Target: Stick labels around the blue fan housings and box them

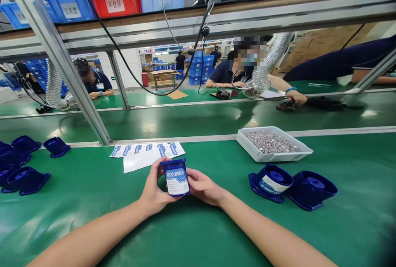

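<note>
Both my hands hold a blue plastic cup-shaped part just above the green table, its white label reading DCS2Q-5000 facing me. My left hand wraps its left side with the thumb pressed on the label's edge. My right hand grips the right side, fingers behind it. A strip of white and blue labels lies on a backing sheet just beyond the part.
Two more blue parts lie on their sides at the right, one labelled. Several unlabelled blue parts sit at the left. A white tray of small metal screws stands at the right rear. Other people work across the conveyor.
</note>
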{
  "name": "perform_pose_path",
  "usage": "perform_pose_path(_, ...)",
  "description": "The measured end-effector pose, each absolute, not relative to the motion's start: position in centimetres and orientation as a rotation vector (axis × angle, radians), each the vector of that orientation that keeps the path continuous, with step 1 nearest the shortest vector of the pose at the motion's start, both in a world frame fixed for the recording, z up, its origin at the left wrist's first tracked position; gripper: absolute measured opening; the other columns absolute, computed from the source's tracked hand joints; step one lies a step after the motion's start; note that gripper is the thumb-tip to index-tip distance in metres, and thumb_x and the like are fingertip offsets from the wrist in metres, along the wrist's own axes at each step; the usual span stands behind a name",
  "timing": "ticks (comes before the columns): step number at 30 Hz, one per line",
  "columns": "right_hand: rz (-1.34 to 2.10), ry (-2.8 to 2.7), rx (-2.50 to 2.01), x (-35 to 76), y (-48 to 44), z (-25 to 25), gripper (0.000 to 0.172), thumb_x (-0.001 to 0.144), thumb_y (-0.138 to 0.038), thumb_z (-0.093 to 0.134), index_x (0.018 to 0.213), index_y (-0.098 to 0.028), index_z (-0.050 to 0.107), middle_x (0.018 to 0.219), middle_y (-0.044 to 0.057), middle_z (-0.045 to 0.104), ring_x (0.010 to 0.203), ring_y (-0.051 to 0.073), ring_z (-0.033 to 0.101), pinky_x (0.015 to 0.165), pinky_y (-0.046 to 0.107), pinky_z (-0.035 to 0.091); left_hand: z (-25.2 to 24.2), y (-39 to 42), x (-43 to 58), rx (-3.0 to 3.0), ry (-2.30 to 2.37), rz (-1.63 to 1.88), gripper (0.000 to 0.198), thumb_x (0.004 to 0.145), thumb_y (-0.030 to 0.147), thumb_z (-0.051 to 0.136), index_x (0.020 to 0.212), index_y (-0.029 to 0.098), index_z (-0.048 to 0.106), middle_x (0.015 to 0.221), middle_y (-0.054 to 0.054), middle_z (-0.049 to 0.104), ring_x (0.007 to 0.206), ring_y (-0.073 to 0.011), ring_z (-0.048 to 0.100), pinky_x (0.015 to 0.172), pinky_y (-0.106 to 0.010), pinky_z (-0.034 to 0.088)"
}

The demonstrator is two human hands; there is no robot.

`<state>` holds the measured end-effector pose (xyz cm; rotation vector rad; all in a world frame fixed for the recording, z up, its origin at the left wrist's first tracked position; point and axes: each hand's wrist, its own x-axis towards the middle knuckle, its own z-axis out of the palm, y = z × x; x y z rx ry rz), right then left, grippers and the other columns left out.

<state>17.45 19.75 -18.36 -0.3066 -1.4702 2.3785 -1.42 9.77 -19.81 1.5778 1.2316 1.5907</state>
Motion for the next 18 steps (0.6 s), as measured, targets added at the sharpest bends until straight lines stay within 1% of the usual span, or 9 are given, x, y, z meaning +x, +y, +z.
perform_pose_path(5,2.292,-1.586,-0.308,17.6,19.9,-18.2,0.072,0.084,-0.059,0.082,0.140,-0.019,0.063,0.127,0.012,0.067,0.104,0.016,0.069,0.092,0.024,0.055,-20.1,9.8,-1.2,1.589,1.213,1.632,0.100,0.064,0.030,0.097,0.146,0.026,0.040,0.151,-0.014,0.049,0.139,-0.0347,0.053,0.120,-0.048,0.043)
perform_pose_path(9,2.182,-1.712,-0.299,17.7,19.9,-18.0,0.073,0.087,-0.063,0.077,0.143,-0.018,0.062,0.128,0.013,0.066,0.110,0.020,0.067,0.096,0.030,0.056,-20.1,9.8,-1.0,1.568,1.227,1.636,0.097,0.066,0.031,0.096,0.144,0.027,0.040,0.151,-0.014,0.049,0.139,-0.0340,0.053,0.120,-0.049,0.043)
perform_pose_path(11,2.083,-1.750,-0.346,17.6,19.9,-18.0,0.080,0.089,-0.066,0.072,0.151,-0.018,0.054,0.135,0.015,0.062,0.119,0.024,0.064,0.101,0.035,0.055,-20.1,9.9,-1.1,1.545,1.258,1.637,0.095,0.066,0.034,0.095,0.143,0.027,0.040,0.150,-0.014,0.050,0.138,-0.0340,0.053,0.120,-0.050,0.043)
perform_pose_path(12,2.004,-1.756,-0.392,17.6,19.8,-18.1,0.086,0.090,-0.068,0.069,0.157,-0.019,0.047,0.141,0.016,0.058,0.125,0.025,0.061,0.106,0.038,0.053,-20.0,10.0,-1.2,1.517,1.291,1.636,0.093,0.067,0.037,0.094,0.142,0.026,0.041,0.149,-0.014,0.051,0.137,-0.0345,0.054,0.119,-0.051,0.044)
perform_pose_path(14,1.713,-1.821,-0.466,17.5,19.6,-17.8,0.098,0.090,-0.072,0.066,0.166,-0.021,0.030,0.153,0.017,0.046,0.138,0.027,0.051,0.118,0.045,0.045,-20.0,10.1,-1.7,1.423,1.388,1.610,0.088,0.068,0.047,0.090,0.138,0.022,0.043,0.146,-0.016,0.054,0.132,-0.0361,0.057,0.117,-0.055,0.045)
perform_pose_path(15,1.473,-1.912,-0.464,17.6,19.4,-17.5,0.105,0.088,-0.074,0.067,0.167,-0.020,0.026,0.158,0.018,0.040,0.143,0.029,0.046,0.123,0.047,0.040,-20.0,10.2,-2.0,1.361,1.435,1.576,0.086,0.069,0.054,0.087,0.136,0.020,0.045,0.144,-0.018,0.056,0.130,-0.0371,0.059,0.115,-0.056,0.046)
perform_pose_path(16,1.189,-2.034,-0.417,17.7,19.1,-17.1,0.111,0.083,-0.074,0.073,0.167,-0.019,0.026,0.161,0.018,0.035,0.148,0.030,0.040,0.128,0.047,0.034,-20.0,10.2,-2.3,1.305,1.477,1.525,0.084,0.070,0.061,0.083,0.133,0.018,0.048,0.140,-0.019,0.059,0.128,-0.0383,0.060,0.116,-0.058,0.046)
perform_pose_path(17,0.902,-2.159,-0.325,17.8,18.8,-16.6,0.120,0.072,-0.074,0.082,0.165,-0.019,0.031,0.163,0.018,0.032,0.151,0.032,0.035,0.132,0.046,0.028,-19.9,10.3,-2.5,1.269,1.491,1.445,0.084,0.071,0.069,0.078,0.131,0.017,0.049,0.137,-0.019,0.063,0.127,-0.0396,0.061,0.115,-0.059,0.046)
perform_pose_path(18,0.661,-2.245,-0.232,17.8,18.3,-16.1,0.119,0.067,-0.075,0.085,0.162,-0.020,0.038,0.163,0.016,0.033,0.152,0.031,0.035,0.133,0.043,0.026,-19.9,10.4,-2.7,1.244,1.518,1.372,0.084,0.074,0.077,0.069,0.131,0.018,0.050,0.134,-0.018,0.066,0.126,-0.0405,0.063,0.114,-0.060,0.047)
